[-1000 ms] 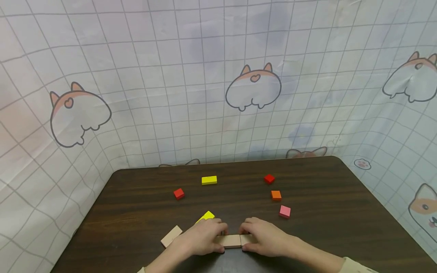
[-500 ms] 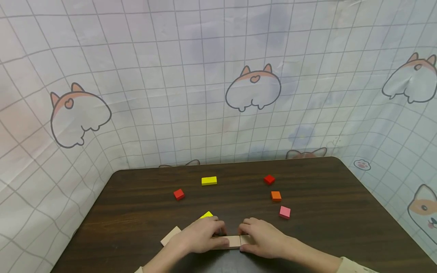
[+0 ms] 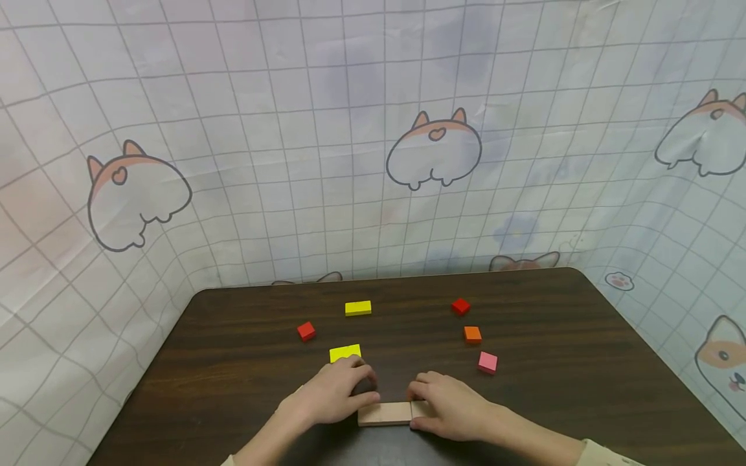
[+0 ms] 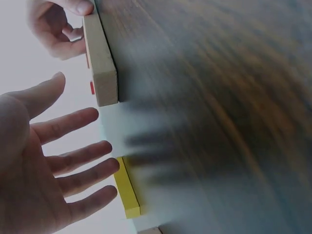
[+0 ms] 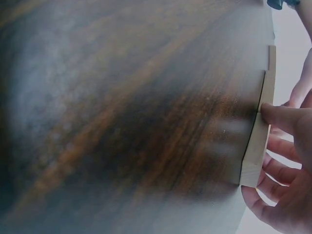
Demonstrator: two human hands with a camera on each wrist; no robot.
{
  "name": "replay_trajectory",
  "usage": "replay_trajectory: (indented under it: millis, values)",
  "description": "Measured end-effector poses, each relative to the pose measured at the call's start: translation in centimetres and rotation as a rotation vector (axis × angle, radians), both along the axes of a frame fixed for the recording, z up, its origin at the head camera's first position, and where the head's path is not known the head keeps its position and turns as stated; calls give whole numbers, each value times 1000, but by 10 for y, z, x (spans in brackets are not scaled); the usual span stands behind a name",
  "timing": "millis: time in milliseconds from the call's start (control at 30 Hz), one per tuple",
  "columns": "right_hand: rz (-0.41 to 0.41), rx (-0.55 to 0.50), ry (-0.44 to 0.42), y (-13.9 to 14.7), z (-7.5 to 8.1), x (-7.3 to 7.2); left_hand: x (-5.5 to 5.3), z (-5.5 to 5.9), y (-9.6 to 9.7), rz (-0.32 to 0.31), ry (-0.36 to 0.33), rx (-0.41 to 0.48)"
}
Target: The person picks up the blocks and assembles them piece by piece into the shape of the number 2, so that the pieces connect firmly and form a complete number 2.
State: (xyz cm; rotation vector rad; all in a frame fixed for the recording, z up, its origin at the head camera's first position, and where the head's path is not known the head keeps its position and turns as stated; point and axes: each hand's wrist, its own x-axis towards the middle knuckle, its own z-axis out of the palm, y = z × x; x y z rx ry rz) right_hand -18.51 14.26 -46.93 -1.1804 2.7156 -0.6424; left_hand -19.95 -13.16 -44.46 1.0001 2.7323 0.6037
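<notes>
Two plain wooden blocks lie end to end near the table's front. My right hand (image 3: 451, 408) holds the right wooden block (image 5: 254, 151), thumb on the near side and fingers on the far side. The left wooden block (image 3: 384, 414) touches it at the seam. My left hand (image 3: 332, 393) is off the blocks, its fingers spread and holding nothing in the left wrist view. Just beyond its fingers lies a yellow block (image 3: 345, 353). Another wooden block (image 4: 149, 230) shows only in part at the bottom of the left wrist view; the left hand mostly hides it in the head view.
On the dark wooden table (image 3: 233, 362), a second yellow block (image 3: 358, 308) and a red block (image 3: 306, 331) lie farther back. Another red block (image 3: 461, 306), an orange block (image 3: 473, 334) and a pink block (image 3: 487, 362) lie toward the right. A patterned cloth (image 3: 303, 194) hangs behind.
My left hand has let go of the left wooden block and moved left. The nearer yellow block has turned and shifted farther from me. The right hand has stayed in place.
</notes>
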Motion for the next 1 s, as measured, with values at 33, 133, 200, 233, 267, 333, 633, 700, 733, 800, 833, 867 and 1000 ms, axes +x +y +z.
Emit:
replay_trajectory:
  millis: [33, 133, 200, 233, 267, 333, 633, 700, 733, 800, 833, 867, 1000]
  values:
    - [-1, 0, -3, 0, 0, 0, 1, 0, -2, 3, 2, -3]
    - [-1, 2, -4, 0, 0, 0, 4, 3, -7, 19, -3, -8]
    - [-2, 3, -7, 0, 0, 0, 6, 5, -12, 36, -7, -5]
    - [-2, 3, -12, 0, 0, 0, 7, 6, -14, 44, -8, -1]
    - [-2, 3, -13, 0, 0, 0, 8, 7, -17, 53, -8, 3]
    - [-2, 2, -13, 0, -1, -1, 10, 9, -22, 74, -4, 12]
    - [-5, -6, -23, 0, -2, -1, 16, 9, -47, 182, 16, 72]
    - [-4, -8, -22, 0, -1, -1, 17, 8, -51, 210, 27, 83]
    - [-3, -8, -21, 0, -1, -1, 17, 8, -53, 222, 30, 87]
    - [-2, -8, -24, -1, -1, -1, 19, 7, -57, 251, 22, 104]
    - [-2, -7, -29, -1, -1, -1, 20, 7, -58, 265, 15, 112]
    - [-3, -7, -33, -1, 0, -1, 21, 7, -59, 280, 5, 121]
    - [-5, -5, -46, -2, 1, -1, 23, 6, -65, 338, 3, 115]
